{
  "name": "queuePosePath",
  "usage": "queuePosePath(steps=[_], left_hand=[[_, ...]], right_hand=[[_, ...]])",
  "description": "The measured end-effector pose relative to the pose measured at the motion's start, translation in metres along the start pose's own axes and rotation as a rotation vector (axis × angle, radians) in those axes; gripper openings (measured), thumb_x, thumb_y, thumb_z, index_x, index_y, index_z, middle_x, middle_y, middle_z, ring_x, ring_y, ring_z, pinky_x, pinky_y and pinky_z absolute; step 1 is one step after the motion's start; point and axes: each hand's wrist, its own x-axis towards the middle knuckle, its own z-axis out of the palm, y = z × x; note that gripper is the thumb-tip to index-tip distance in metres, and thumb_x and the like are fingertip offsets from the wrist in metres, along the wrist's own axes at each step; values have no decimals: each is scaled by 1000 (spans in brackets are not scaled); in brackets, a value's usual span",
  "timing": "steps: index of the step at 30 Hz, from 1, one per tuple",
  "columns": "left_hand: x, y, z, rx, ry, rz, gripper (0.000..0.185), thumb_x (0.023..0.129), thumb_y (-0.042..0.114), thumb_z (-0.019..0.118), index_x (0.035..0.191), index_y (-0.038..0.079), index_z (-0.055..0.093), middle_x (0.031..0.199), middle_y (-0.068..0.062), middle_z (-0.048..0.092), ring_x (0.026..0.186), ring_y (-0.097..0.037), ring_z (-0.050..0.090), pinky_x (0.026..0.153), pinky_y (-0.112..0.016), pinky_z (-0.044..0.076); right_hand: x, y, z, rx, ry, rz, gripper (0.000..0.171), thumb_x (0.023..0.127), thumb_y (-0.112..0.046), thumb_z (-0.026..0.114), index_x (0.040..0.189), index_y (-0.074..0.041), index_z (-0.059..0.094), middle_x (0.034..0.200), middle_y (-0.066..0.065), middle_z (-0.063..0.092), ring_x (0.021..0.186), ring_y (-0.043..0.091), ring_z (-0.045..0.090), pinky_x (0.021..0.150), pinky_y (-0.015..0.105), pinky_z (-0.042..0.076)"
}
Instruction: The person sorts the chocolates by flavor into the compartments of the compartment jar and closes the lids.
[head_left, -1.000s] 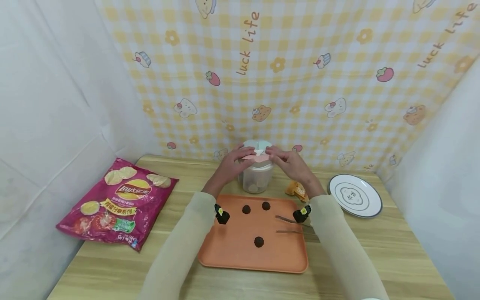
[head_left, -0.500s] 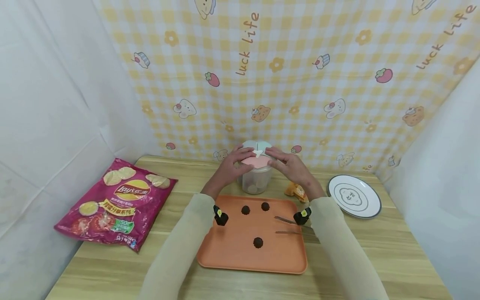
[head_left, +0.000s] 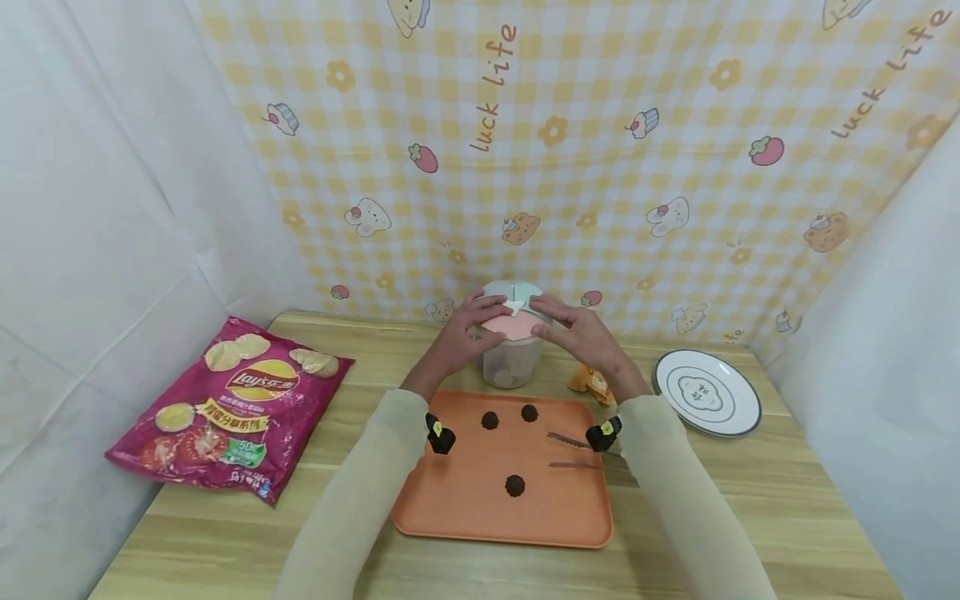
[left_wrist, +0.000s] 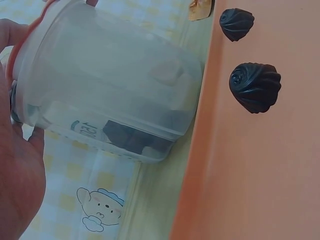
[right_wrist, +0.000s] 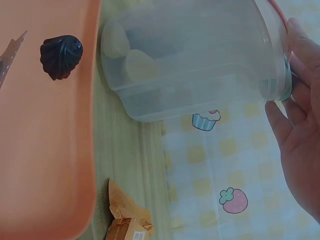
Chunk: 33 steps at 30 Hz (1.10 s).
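Left hand (head_left: 457,337) and right hand (head_left: 581,333) both gripping the lid (head_left: 512,315) of a clear jar (head_left: 512,362), fingers curled on its rim, jar behind orange tray (head_left: 465,500), three dark sweets (head_left: 514,485) on tray

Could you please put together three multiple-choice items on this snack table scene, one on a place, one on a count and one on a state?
1. Where does the crisp bag lie?
A. on the tray
B. on the table, left of the tray
C. on the plate

2. How many dark chocolates sit on the orange tray?
A. three
B. one
C. five

3. How do the hands meet the clear container?
A. only the left hand touches it
B. both hang clear of it
C. left hand and right hand both hold its lid

Answers:
1 B, the head view shows the bag on the wood, well left of the tray.
2 A, two chocolates lie near the tray's far edge, one in its middle.
3 C, fingers of both hands curl over the lid's rim.
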Motion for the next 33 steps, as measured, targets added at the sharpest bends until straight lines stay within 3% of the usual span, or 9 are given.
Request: queuePosePath(steps=[6,9,13,16,21,25,30,33], left_hand=[[1,-5,1,10,-3,56,36,90,13,65,123,2,60,141,-19,41,137,-42,10,102,-64,13],[3,-17,4,17,1,103,36,89,9,65,123,-2,59,140,-21,41,136,-45,9,100,-67,11],[6,-38,9,36,17,118,37,90,14,66,125,4,60,142,-13,41,138,-39,10,101,-65,12],[7,-45,11,61,26,106,36,90,19,66,125,12,61,142,-6,42,139,-32,11,103,-61,14],[8,-45,13,112,25,79,34,91,32,63,123,21,61,143,3,41,140,-26,10,105,-58,13],[8,-44,15,139,27,68,34,93,36,60,123,22,61,144,2,39,140,-28,9,104,-60,13],[9,-39,14,150,34,56,34,96,32,54,127,20,60,147,-3,35,141,-21,6,104,-59,12],[7,-38,13,184,84,55,29,98,25,52,124,19,63,144,-9,36,139,-22,15,104,-55,20]], right_hand=[[-1,0,1,29,12,16,47,91,-19,65,134,-4,52,143,10,41,137,19,24,105,43,27],[-1,1,1,42,19,26,48,90,-22,65,133,-6,53,143,10,42,137,18,25,105,42,28],[-1,2,0,41,26,35,47,90,-20,66,133,-6,54,142,9,42,137,19,26,104,44,29],[-1,3,1,39,31,29,47,90,-19,66,133,-6,54,143,9,42,137,20,27,102,47,31],[-2,8,4,50,64,5,47,89,-23,67,132,-6,55,141,8,44,135,19,29,98,53,33],[-1,21,6,-21,105,-9,40,93,-29,61,130,-13,59,139,-1,47,133,13,32,100,49,33],[2,31,7,-175,210,-56,30,98,-32,52,120,-20,67,127,-7,57,126,14,41,98,45,36],[3,30,8,-191,260,-66,23,97,-27,55,111,-19,71,118,-6,62,117,15,50,90,42,41]])
